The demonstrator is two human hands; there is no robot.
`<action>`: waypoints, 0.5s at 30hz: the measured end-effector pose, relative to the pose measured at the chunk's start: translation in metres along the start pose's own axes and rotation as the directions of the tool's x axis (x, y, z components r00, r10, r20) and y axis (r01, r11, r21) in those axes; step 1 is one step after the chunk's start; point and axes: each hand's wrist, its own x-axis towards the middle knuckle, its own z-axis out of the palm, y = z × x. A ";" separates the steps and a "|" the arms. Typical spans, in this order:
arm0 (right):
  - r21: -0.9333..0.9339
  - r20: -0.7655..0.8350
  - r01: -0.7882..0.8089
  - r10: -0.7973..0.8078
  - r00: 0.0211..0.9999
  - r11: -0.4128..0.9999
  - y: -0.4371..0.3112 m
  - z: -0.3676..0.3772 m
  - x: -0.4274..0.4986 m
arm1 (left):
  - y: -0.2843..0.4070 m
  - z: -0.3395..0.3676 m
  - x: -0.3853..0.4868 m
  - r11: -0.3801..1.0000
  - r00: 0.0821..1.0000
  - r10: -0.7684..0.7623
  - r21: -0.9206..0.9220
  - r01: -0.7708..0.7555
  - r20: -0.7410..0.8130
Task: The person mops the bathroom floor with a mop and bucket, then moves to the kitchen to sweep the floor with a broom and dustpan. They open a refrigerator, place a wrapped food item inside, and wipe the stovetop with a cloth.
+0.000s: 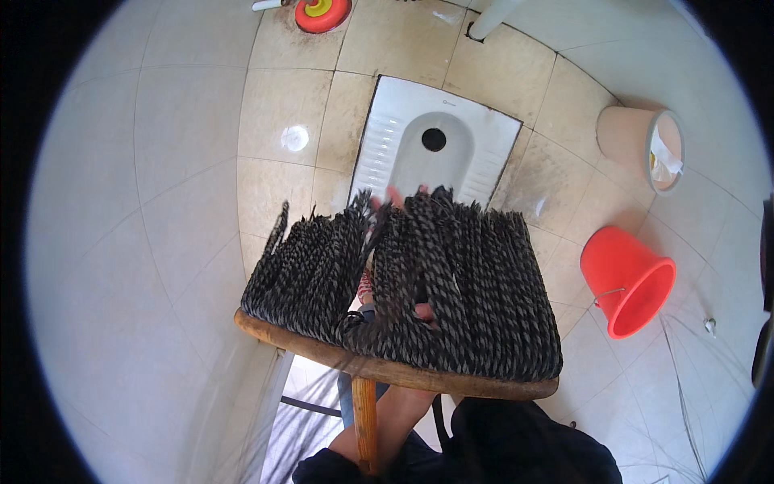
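A large string mop head with dark grey and black twisted cords [484,290] fills the lower middle of the view. Its cords are fixed along a curved wooden bar [399,375], from which a wooden handle [364,417] runs down towards my body. Some fingers [393,196] show above the upper ends of the cords, and a bit of a hand [425,311] shows through a gap in them; which hand each belongs to I cannot tell. Most of both hands is hidden behind the mop, so their grip does not show.
A white ceramic squat toilet [387,127] is set in the beige tiled floor beyond the mop. At the right are a red plastic bucket [604,260] and a pinkish waste bin [623,133]. A red and yellow round object [323,18] and a white pipe [493,18] are at the top.
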 end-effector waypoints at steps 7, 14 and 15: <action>-0.741 -0.034 0.057 -0.122 0.992 0.670 -0.066 0.059 0.007 | 0.007 -0.005 -0.001 1.000 0.999 0.002 0.004 -0.002 0.040; -0.869 0.035 0.082 0.105 0.994 -0.488 -0.065 0.090 0.018 | 0.008 -0.027 0.016 1.000 0.990 -0.001 -0.002 0.001 0.138; -0.808 0.027 0.108 0.147 0.989 -0.579 -0.059 0.090 0.022 | 0.007 -0.030 0.019 1.000 0.988 -0.004 -0.002 0.005 0.153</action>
